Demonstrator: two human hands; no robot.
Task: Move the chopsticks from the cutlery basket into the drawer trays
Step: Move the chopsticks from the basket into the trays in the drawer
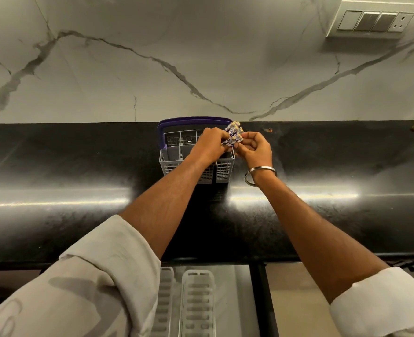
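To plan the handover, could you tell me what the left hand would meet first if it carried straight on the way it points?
Probably the right hand: the left hand points right, both grip the chopsticks.

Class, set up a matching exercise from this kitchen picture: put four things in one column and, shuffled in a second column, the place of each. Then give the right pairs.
Things
1. bundle of patterned purple and white chopsticks
2. grey plastic cutlery basket with a purple handle
3. white slotted plastic drawer trays
4. silver metal bangle

Places
A. on the black stone counter by the wall
B. around the right wrist
C. held by both hands above the basket
D. in the open drawer below the counter edge

Pairs: 1-C, 2-A, 3-D, 4-B
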